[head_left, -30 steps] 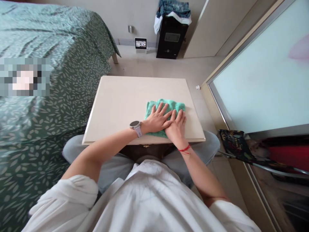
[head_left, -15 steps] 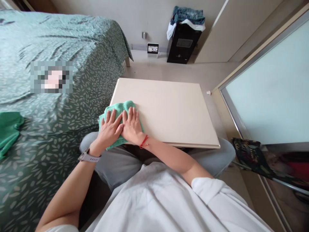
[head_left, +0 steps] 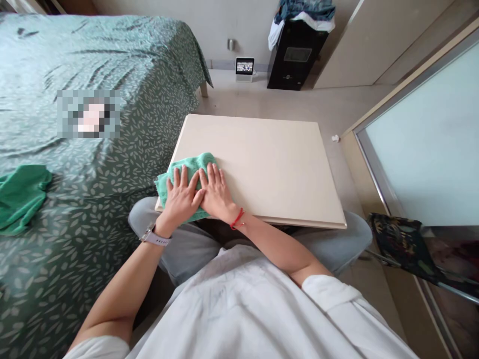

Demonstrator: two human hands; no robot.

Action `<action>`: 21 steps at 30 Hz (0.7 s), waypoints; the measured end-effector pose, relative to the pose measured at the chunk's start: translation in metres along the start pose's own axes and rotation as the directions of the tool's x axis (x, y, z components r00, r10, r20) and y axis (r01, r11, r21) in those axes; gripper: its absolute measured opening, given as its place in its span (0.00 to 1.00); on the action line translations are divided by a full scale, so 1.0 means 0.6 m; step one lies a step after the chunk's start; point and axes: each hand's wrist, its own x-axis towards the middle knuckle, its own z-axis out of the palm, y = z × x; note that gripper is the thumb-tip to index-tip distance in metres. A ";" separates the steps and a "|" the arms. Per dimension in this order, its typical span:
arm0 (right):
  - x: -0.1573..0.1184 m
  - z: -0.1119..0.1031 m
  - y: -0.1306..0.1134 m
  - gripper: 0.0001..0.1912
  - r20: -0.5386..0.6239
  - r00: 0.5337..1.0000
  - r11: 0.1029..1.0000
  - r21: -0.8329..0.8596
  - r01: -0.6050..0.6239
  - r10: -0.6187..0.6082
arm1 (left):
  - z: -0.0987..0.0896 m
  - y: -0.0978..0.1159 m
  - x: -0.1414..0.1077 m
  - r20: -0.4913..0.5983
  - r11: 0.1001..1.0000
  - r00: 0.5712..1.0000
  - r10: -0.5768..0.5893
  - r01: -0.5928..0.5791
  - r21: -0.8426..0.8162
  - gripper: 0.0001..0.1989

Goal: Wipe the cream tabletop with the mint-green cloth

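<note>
A cream rectangular board (head_left: 262, 164) lies flat in front of me, its near edge above my knees. On its left end rests a folded green cloth (head_left: 194, 162). My left hand (head_left: 182, 195) presses on the cloth with its fingers spread, a watch at the wrist. Right beside it, my right hand (head_left: 216, 192) also lies flat, its fingertips on the cloth and a red string round the wrist. The two hands touch near the left thumb.
To the left is a bed (head_left: 123, 174) with a leaf-pattern sheet, bearing a second green cloth (head_left: 24, 197). Beyond the board stand a small screen (head_left: 244, 69) and a black cabinet (head_left: 294, 55) topped with clothes. A frosted panel (head_left: 430, 134) is at the right.
Both hands and the green cloth under them have shifted slightly to the right, and the cloth's left part now uncovers the board's near left corner. The camera view has also moved a little.
</note>
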 end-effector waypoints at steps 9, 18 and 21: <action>-0.119 -0.017 0.191 0.38 -0.185 0.945 0.959 -0.043 -0.280 0.268 | 0.039 0.208 0.081 0.068 0.934 0.934 0.351 -0.344 -0.097 0.41; -0.277 -0.027 0.388 0.35 -0.414 0.752 0.780 -0.140 -0.610 0.513 | 0.101 0.459 0.147 0.026 0.725 0.735 0.677 -0.661 -0.196 0.41; -0.320 -0.020 0.418 0.34 -0.478 0.669 0.748 -0.037 -0.663 0.569 | 0.114 0.511 0.146 -0.001 0.646 0.661 0.751 -0.734 -0.208 0.40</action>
